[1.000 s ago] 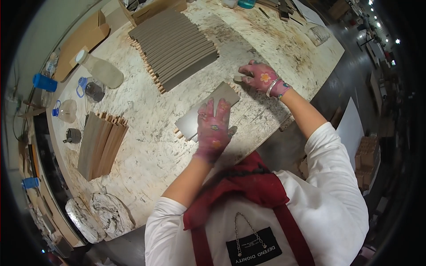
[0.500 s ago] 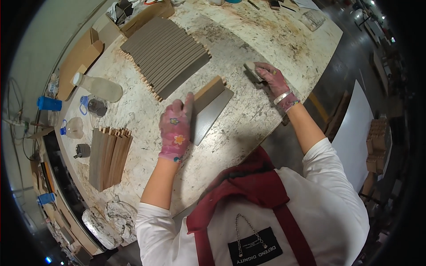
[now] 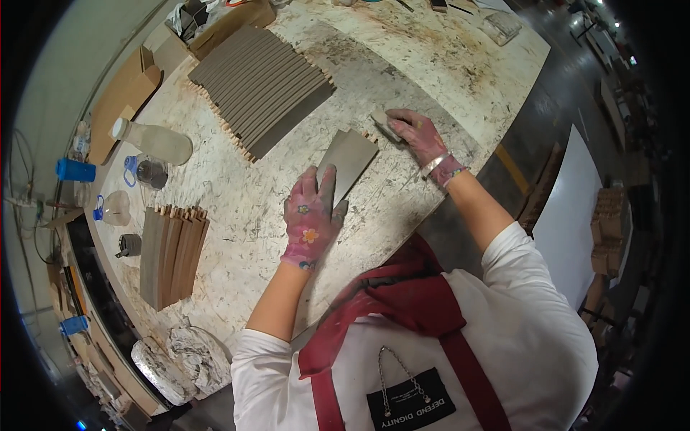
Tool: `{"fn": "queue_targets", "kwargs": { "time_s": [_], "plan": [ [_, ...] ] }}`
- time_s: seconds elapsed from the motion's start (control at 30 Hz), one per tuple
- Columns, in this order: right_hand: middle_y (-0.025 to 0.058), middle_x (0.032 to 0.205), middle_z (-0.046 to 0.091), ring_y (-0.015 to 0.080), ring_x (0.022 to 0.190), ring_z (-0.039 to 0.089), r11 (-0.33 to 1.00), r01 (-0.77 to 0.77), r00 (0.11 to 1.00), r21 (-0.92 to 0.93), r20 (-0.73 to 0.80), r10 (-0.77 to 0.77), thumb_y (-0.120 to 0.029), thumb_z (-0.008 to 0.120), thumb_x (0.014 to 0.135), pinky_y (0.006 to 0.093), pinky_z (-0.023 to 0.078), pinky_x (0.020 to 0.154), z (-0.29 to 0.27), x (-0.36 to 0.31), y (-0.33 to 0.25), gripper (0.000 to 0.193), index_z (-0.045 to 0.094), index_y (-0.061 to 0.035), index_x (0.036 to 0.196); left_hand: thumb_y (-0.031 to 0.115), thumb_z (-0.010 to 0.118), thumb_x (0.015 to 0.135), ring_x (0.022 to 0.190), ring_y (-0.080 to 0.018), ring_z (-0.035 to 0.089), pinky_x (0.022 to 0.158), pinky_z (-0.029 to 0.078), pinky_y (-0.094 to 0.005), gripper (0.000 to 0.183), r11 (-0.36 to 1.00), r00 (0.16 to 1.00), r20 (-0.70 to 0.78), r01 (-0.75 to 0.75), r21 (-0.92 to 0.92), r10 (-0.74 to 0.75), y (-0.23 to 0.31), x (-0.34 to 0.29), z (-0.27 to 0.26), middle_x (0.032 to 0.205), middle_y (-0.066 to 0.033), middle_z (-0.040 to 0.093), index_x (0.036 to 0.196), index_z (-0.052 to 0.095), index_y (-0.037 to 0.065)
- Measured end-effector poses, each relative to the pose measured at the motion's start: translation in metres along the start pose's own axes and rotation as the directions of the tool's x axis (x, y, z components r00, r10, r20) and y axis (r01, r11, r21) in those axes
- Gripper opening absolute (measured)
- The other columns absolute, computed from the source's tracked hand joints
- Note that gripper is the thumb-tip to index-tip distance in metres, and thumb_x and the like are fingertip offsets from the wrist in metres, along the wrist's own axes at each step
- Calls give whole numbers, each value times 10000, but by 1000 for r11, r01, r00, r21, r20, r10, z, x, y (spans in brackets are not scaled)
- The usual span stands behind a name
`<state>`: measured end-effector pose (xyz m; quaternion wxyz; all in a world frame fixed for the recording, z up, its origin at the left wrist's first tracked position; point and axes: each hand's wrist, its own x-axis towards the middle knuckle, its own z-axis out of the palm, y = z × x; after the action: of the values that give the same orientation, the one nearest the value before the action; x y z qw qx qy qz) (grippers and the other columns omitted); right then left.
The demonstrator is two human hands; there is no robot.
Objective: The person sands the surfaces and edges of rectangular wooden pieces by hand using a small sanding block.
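— On the workbench (image 3: 237, 215), what is lying about, biggest first?

— Its speckled, scuffed top is carrying a wide row of grey strips (image 3: 262, 90) laid side by side near the far edge. Nearer the person's left, a smaller batch of brown wooden strips (image 3: 172, 251) is sitting, and just beyond it a clear plastic bottle (image 3: 154, 141) is lying on its side near a blue cup (image 3: 75, 170). Crumpled rags (image 3: 180, 359) are resting at the near left corner.

— And what is the person handling?

— A flat grey panel (image 3: 350, 159) is lying on the bench in front of the person, between the two hands. The left hand (image 3: 310, 219), in a pink flowered glove, is pressing flat on the panel's near end, fingers stretched out and slightly spread, thumb out to the side.

— What is the right hand doing?

— The right hand (image 3: 420, 136), gloved the same way, is resting just beside the panel's far corner, its fingers curled together around a small pale block (image 3: 383, 123) that is touching the bench. Whether the block is touching the panel, one cannot tell.
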<state>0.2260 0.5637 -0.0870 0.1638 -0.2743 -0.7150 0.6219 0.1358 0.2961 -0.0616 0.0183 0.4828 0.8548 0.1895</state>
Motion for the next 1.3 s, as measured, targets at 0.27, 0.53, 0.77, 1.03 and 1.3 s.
{"fn": "queue_targets", "kwargs": {
  "time_s": [0.27,0.53,0.77,1.03,1.3],
  "plan": [
    [227,1081,650,398,1030,620,740,269,962,-617,138,-235,-362,654,881,424,492,931,41,9,-28,403,651,-70,1158,319,675,846,1150,-401,541,911,472,-488,684,997,1000,8,2,82,-3,1,-1,7,1416,-208,461,1465,431,160],
    [176,991,648,355,918,647,689,410,905,-597,359,-229,-295,660,883,426,523,847,-18,-63,-48,367,629,-75,1175,337,639,918,1116,-434,556,980,479,-447,541,973,992,122,-6,-232,35,-30,20,-11,1388,-212,484,1391,505,113],
    [72,960,649,290,889,647,322,904,422,-281,704,-571,-211,581,888,412,521,702,117,-101,-44,273,650,-173,1149,300,564,952,1194,-367,520,1009,449,-432,445,993,979,170,-104,-53,111,-60,40,5,1424,-133,472,1390,543,217],
    [116,1066,640,281,930,647,254,681,652,-687,412,-637,-189,643,868,423,552,723,35,-49,13,322,646,-188,1190,266,587,951,1174,-379,516,1024,424,-410,443,988,984,170,-25,-154,51,-60,41,6,1438,-135,485,1375,538,146],
    [166,1118,613,352,1048,604,613,671,740,-417,425,-521,-279,657,900,390,489,928,13,-13,-58,360,648,-75,1196,416,695,802,1311,-334,445,1074,370,-458,622,985,948,-268,-173,28,174,29,17,43,1383,-165,502,1322,565,100]
  ]
}}
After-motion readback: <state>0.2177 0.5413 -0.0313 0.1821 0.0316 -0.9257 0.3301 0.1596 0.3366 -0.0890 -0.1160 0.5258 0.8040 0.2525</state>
